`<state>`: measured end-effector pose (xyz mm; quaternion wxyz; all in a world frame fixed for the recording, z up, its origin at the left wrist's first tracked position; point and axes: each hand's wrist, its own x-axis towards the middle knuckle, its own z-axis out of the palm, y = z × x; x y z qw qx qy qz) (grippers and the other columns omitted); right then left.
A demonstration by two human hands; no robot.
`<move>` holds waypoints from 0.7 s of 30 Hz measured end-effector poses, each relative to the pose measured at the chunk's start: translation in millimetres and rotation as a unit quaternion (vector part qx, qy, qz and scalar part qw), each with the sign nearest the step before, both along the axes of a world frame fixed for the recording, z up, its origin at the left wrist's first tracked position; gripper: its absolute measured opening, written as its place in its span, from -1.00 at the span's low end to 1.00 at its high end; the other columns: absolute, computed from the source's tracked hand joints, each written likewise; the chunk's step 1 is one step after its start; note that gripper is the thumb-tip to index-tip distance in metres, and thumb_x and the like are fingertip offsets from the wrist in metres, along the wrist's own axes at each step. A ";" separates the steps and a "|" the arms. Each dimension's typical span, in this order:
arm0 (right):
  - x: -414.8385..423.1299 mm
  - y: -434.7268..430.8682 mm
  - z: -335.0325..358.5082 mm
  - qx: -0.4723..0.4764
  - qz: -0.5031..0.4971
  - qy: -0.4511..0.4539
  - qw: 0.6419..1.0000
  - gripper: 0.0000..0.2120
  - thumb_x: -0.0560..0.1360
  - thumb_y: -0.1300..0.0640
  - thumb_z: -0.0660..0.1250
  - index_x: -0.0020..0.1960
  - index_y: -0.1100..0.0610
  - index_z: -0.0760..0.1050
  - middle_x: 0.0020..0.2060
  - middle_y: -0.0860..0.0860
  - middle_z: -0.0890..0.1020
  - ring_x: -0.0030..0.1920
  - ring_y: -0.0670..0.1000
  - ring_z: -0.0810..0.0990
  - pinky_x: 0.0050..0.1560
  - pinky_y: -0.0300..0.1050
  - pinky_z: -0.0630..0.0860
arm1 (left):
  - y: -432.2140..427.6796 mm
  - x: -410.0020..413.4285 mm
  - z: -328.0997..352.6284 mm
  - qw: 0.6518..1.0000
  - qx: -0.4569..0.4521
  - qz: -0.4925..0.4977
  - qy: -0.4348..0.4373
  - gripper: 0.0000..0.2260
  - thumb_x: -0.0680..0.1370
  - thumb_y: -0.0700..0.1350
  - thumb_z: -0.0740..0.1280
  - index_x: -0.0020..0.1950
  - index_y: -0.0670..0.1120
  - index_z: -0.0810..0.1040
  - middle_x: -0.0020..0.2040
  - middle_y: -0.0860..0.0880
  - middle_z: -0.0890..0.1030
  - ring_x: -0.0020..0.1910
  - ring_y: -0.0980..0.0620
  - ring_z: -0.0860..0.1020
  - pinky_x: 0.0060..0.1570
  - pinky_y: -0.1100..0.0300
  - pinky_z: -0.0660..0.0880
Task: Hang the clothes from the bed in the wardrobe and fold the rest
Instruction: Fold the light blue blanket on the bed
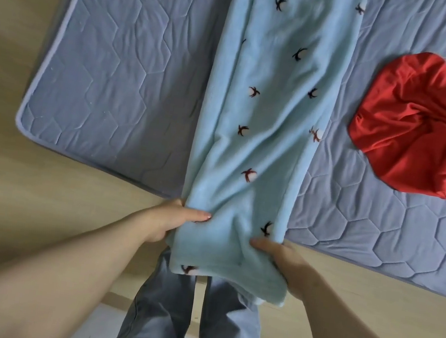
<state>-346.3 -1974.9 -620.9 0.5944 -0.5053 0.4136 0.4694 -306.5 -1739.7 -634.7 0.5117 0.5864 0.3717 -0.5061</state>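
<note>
A long light-blue fleece garment (268, 103) with small dark motifs lies stretched lengthwise across the bed, its near end hanging over the bed's edge. My left hand (177, 219) grips the left side of that near end, thumb on top of the fabric. My right hand (283, 260) grips the right side, fingers curled round the edge. A crumpled red garment (422, 131) lies on the bed to the right, apart from the blue one.
The bed has a blue-grey quilted mattress cover (115, 67) on a light wooden frame (39, 200). My legs in grey trousers (166, 318) stand right against the frame's near edge. Pale floor shows at the bottom.
</note>
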 end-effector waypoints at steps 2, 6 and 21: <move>-12.4 -1.4 7.5 -0.013 -0.006 0.008 1.000 -0.83 0.40 0.20 0.43 -0.03 0.23 0.57 -0.26 0.12 0.70 -0.27 0.11 0.66 -0.25 -0.08 0.59 | 0.6 -8.9 8.0 1.000 0.004 -0.003 -0.010 -0.76 0.38 -0.14 0.49 0.00 -0.06 0.55 -0.07 0.00 0.67 -0.07 0.05 0.62 -0.15 0.22 0.48; -25.9 -3.1 25.4 -0.024 -0.107 0.017 0.994 -0.80 0.43 0.19 0.41 0.01 0.23 0.51 -0.23 0.19 0.69 -0.26 0.19 0.66 -0.31 0.01 0.59 | 1.2 -30.7 25.6 0.999 -0.002 -0.033 -0.018 -0.63 0.42 -0.23 0.44 0.20 -0.09 0.48 0.12 -0.06 0.60 0.08 -0.04 0.56 -0.01 0.14 0.48; -52.6 3.0 93.2 -0.147 -0.089 -0.096 0.980 -0.85 0.46 0.12 0.40 -0.01 0.08 0.48 -0.20 0.08 0.60 -0.28 0.04 0.57 -0.51 -0.23 0.43 | -5.5 -69.4 94.0 0.987 0.093 0.006 -0.129 -0.87 0.53 -0.24 0.28 0.01 -0.03 0.44 -0.13 -0.03 0.58 -0.20 0.05 0.56 -0.34 0.21 0.44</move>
